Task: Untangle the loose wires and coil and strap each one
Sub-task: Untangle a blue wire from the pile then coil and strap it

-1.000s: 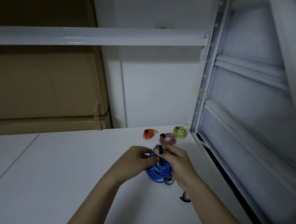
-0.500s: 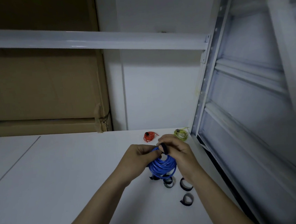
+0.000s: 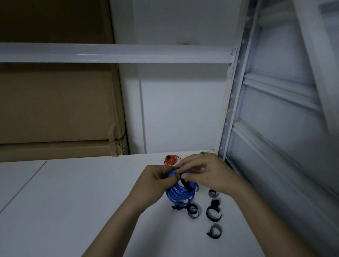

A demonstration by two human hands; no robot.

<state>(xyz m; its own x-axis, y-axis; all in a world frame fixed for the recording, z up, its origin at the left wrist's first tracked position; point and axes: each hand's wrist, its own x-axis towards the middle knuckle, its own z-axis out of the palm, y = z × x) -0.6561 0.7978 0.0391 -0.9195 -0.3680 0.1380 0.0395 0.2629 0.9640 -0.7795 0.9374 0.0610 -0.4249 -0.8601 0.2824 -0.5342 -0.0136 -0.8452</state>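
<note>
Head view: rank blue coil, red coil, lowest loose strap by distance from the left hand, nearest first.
1. Blue coil: held in the left hand.
2. Red coil: just beyond the hand, by the back wall.
3. Lowest strap: on the table, toward the person and right.

Both hands meet, fingers curled, above the white shelf's far right corner.
The left hand and right hand pinch together at their fingertips, knuckles up, bare forearms angling in from the near edge.
</note>
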